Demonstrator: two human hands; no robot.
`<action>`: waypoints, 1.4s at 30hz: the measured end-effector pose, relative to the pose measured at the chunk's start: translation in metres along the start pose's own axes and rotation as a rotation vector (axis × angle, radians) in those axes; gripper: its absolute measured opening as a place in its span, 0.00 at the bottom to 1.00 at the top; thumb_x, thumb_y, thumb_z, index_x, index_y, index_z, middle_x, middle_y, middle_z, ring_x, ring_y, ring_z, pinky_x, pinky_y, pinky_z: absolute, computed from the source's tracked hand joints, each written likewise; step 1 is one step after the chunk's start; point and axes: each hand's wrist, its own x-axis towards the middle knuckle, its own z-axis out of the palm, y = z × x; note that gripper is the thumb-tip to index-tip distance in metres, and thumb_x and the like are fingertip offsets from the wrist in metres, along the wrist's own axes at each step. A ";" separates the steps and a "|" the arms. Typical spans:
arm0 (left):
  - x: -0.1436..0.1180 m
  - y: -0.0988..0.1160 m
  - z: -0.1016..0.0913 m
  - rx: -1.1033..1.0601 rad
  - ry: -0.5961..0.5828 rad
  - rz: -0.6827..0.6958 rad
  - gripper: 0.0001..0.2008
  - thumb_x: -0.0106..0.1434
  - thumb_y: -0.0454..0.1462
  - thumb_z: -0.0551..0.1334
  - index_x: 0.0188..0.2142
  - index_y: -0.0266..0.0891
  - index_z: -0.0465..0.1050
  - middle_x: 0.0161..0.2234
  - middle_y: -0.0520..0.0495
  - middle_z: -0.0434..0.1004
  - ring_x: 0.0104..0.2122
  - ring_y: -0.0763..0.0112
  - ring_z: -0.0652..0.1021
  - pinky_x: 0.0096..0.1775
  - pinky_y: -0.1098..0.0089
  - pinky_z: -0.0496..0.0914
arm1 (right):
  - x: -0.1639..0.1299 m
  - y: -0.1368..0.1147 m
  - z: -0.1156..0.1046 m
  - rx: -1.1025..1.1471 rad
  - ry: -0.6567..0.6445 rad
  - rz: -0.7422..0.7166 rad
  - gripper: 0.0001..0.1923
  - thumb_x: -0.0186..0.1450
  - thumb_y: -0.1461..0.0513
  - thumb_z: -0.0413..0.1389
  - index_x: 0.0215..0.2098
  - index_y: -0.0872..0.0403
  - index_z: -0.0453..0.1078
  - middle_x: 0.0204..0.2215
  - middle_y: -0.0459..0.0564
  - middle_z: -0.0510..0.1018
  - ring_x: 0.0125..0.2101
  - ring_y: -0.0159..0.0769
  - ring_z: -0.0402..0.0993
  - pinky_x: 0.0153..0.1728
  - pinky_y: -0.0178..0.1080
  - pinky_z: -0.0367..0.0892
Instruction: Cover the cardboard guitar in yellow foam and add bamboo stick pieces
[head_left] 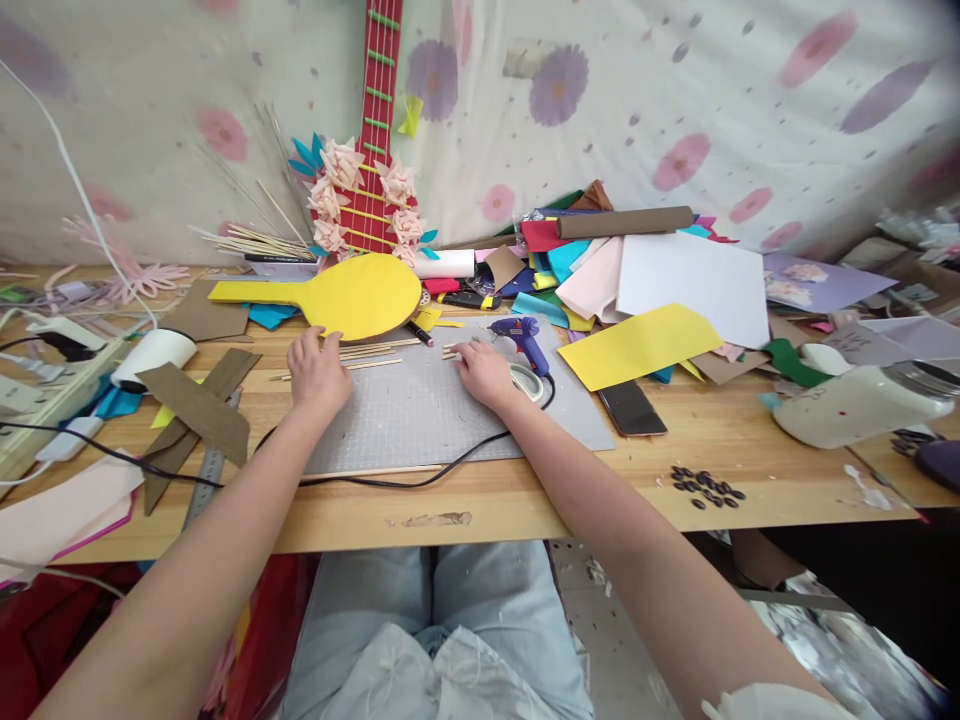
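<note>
A wooden bench (480, 505) carries one grey mat (427, 410) near its front edge. On the mat's far edge, both hands lie apart and flat: the left hand (318, 372) and right hand (484, 372) each touch thin sticks (373, 352). One glue gun (523, 340) stands just beside. One yellow paddle (352, 296) lies beyond, before a flowered cloth (675, 100).

Both forearms are bare down to the hands, left hand (319, 372) and right hand (484, 372), with no rings, watch or gloves showing; a bit of white sleeve (757, 700) shows high on the right arm; the legs wear pale blue jeans (480, 600), with light crumpled cloth over the lap
</note>
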 end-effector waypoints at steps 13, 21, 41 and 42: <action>-0.008 0.023 0.030 -0.140 -0.068 0.051 0.16 0.57 0.37 0.56 0.44 0.35 0.69 0.47 0.38 0.68 0.48 0.55 0.67 0.51 0.59 0.60 | 0.015 -0.007 0.005 0.107 -0.013 0.177 0.10 0.63 0.60 0.49 0.41 0.51 0.67 0.38 0.50 0.76 0.41 0.39 0.68 0.38 0.38 0.61; -0.010 0.020 0.027 -0.186 -0.095 0.072 0.13 0.55 0.31 0.53 0.40 0.37 0.70 0.40 0.43 0.74 0.43 0.59 0.71 0.48 0.61 0.63 | 0.012 -0.003 0.004 0.320 0.110 0.257 0.09 0.62 0.61 0.49 0.40 0.53 0.67 0.31 0.47 0.74 0.33 0.34 0.68 0.35 0.36 0.60; 0.032 0.069 0.024 0.175 -0.370 0.313 0.15 0.59 0.28 0.48 0.42 0.33 0.69 0.42 0.38 0.72 0.46 0.57 0.70 0.44 0.63 0.66 | 0.016 -0.002 0.008 0.265 0.124 0.260 0.09 0.63 0.60 0.48 0.39 0.52 0.66 0.31 0.48 0.74 0.34 0.36 0.68 0.34 0.37 0.60; 0.031 0.068 0.024 0.166 -0.363 0.300 0.16 0.60 0.28 0.48 0.43 0.34 0.69 0.42 0.38 0.73 0.46 0.58 0.70 0.43 0.63 0.67 | 0.016 -0.002 0.008 0.261 0.123 0.258 0.09 0.63 0.60 0.48 0.39 0.52 0.66 0.31 0.48 0.74 0.34 0.36 0.68 0.34 0.37 0.60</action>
